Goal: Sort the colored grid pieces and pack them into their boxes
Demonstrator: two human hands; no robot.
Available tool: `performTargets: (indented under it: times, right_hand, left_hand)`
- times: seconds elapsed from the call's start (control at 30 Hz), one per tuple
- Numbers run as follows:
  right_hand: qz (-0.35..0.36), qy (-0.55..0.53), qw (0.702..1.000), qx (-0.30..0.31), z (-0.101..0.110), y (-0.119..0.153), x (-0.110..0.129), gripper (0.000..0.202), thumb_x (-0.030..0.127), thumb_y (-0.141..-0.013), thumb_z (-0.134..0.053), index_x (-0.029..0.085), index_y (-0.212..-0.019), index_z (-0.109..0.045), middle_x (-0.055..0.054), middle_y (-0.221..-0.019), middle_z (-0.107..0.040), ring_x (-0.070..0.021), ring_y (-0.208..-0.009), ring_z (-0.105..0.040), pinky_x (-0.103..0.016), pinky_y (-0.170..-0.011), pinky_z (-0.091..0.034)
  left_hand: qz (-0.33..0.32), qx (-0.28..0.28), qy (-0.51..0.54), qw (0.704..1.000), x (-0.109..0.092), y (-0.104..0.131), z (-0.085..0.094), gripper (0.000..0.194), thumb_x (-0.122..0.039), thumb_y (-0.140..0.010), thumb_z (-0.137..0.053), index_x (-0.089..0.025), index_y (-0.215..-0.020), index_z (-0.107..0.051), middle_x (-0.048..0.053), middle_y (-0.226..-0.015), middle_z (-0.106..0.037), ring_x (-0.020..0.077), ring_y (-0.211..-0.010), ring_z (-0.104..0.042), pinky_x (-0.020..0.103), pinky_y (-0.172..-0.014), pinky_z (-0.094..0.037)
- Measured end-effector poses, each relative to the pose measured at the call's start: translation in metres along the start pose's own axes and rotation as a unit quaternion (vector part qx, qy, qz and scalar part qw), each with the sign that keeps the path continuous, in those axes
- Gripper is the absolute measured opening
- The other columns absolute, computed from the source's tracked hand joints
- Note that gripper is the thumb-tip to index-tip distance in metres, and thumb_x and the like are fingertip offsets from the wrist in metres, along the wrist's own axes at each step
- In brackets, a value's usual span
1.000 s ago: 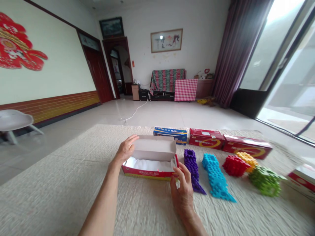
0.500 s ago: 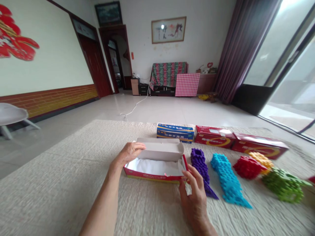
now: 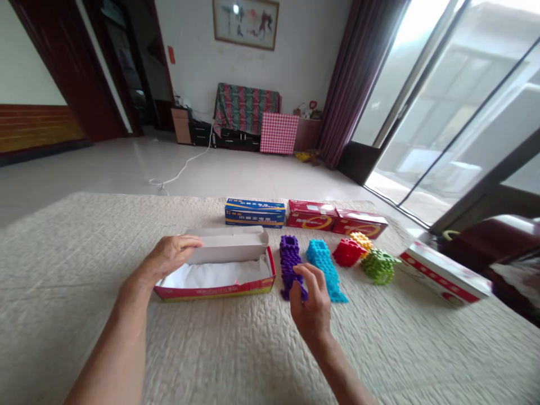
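An open cardboard box (image 3: 219, 291), red and yellow-green outside with a grey raised lid, lies on the mat with a white cloth-like lining (image 3: 223, 274) inside. My left hand (image 3: 171, 256) grips the box's left end beside the lid; its thumb is mostly hidden. My right hand (image 3: 310, 301) hovers over the lower end of a purple stack of interlocking plastic pieces (image 3: 290, 261), fingers curled but apart, apparently holding nothing. To the right lie a similar light-blue stack (image 3: 321, 259) and red (image 3: 348, 253), yellow (image 3: 361, 242) and green (image 3: 379, 266) clusters.
Behind the open box stand a blue box (image 3: 255, 214) and two red boxes (image 3: 312, 215). A white-and-red box (image 3: 445, 275) lies at the right near dark red furniture (image 3: 502, 247). Everything rests on a beige textured mat (image 3: 202, 349); a white cable (image 3: 185, 166) crosses the tiled floor.
The view has turned to the right, bringing the white-and-red box into sight. My right hand has let go of the box's right end and moved right over the purple stack. My left hand stays.
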State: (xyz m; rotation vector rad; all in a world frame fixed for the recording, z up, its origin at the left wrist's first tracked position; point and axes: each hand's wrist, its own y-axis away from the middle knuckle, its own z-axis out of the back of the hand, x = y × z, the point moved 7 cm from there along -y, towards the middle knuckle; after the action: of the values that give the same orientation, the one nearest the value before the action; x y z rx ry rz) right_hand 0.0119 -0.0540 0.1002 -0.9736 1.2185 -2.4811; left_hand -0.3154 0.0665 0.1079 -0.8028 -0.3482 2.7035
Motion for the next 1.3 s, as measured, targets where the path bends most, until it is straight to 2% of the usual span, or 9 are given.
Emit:
performTargets:
  times: [0.13,0.33,0.5,0.73,0.9,1.0,1.13,1.3]
  right_hand:
    - [-0.027,0.119,0.982,0.144,0.0,0.009,-0.027,0.03,0.014,-0.078,-0.053,0.02,-0.107,-0.056,-0.009,-0.108,-0.059,-0.0252,-0.098,-0.053,-0.042,-0.083,-0.046]
    - [-0.088,0.242,0.939,0.229,-0.005,0.019,-0.032,0.026,0.023,-0.079,-0.059,0.018,-0.105,-0.058,-0.009,-0.103,-0.064,-0.027,-0.098,-0.053,-0.038,-0.082,-0.038]
    - [-0.109,0.266,0.927,0.243,-0.005,0.02,-0.035,0.026,0.022,-0.077,-0.062,0.017,-0.103,-0.059,-0.009,-0.1,-0.065,-0.0271,-0.097,-0.053,-0.036,-0.08,-0.035]
    - [-0.088,0.256,0.928,0.256,-0.007,0.021,-0.038,0.033,0.02,-0.076,-0.064,0.017,-0.108,-0.058,-0.008,-0.101,-0.065,-0.0278,-0.098,-0.054,-0.037,-0.08,-0.036]
    - [-0.057,0.246,0.919,0.302,-0.011,0.023,-0.038,0.015,0.021,-0.078,-0.062,0.021,-0.093,-0.063,-0.007,-0.089,-0.063,-0.0271,-0.088,-0.056,-0.037,-0.073,-0.038]
    - [-0.047,0.192,0.932,0.304,-0.009,0.026,-0.037,0.011,0.021,-0.079,-0.061,0.021,-0.089,-0.061,-0.006,-0.089,-0.061,-0.0244,-0.085,-0.058,-0.035,-0.071,-0.042]
    - [-0.023,0.053,0.963,0.263,-0.004,0.033,-0.031,0.012,0.019,-0.084,-0.053,0.02,-0.096,-0.055,-0.005,-0.094,-0.06,-0.0188,-0.087,-0.059,-0.031,-0.075,-0.047]
    - [-0.011,-0.051,0.968,0.247,-0.005,0.048,-0.029,0.021,0.02,-0.086,-0.051,0.021,-0.107,-0.052,-0.006,-0.096,-0.062,-0.0166,-0.083,-0.062,-0.027,-0.07,-0.051]
  left_hand:
    - [0.003,-0.005,-0.007,1.0,0.002,0.0,0.0,0.031,-0.029,-0.071,-0.046,-0.028,-0.083,-0.074,-0.002,-0.1,-0.073,0.0206,-0.099,-0.066,0.031,-0.097,-0.046]
    - [0.003,0.005,-0.019,1.0,0.003,0.002,-0.002,0.035,-0.033,-0.072,-0.045,-0.021,-0.087,-0.074,0.003,-0.103,-0.073,0.0218,-0.099,-0.066,0.032,-0.097,-0.046]
    - [-0.006,-0.012,-0.025,1.0,0.003,0.002,-0.001,0.034,-0.03,-0.072,-0.045,-0.022,-0.088,-0.074,0.002,-0.102,-0.073,0.0214,-0.099,-0.066,0.031,-0.096,-0.047]
    - [-0.024,-0.011,-0.031,0.999,-0.002,0.003,-0.001,0.032,-0.025,-0.074,-0.044,-0.024,-0.088,-0.074,-0.001,-0.101,-0.073,0.0187,-0.097,-0.067,0.029,-0.094,-0.048]
    - [-0.034,-0.015,-0.041,0.998,-0.009,0.003,0.001,0.035,-0.021,-0.075,-0.042,-0.022,-0.089,-0.074,0.001,-0.1,-0.073,0.0181,-0.095,-0.067,0.029,-0.091,-0.049]
    - [-0.031,-0.017,-0.045,0.998,-0.009,0.003,0.001,0.035,-0.02,-0.074,-0.042,-0.022,-0.089,-0.074,0.001,-0.1,-0.073,0.0181,-0.094,-0.067,0.029,-0.09,-0.05]
    - [-0.023,-0.022,-0.043,0.999,-0.007,0.004,0.0,0.033,-0.021,-0.075,-0.043,-0.023,-0.089,-0.074,0.0,-0.1,-0.073,0.0178,-0.095,-0.067,0.029,-0.091,-0.049]
    - [-0.016,-0.026,-0.052,0.998,-0.011,0.009,0.003,0.033,-0.024,-0.076,-0.044,-0.023,-0.09,-0.073,-0.001,-0.101,-0.073,0.0186,-0.096,-0.067,0.03,-0.093,-0.049]
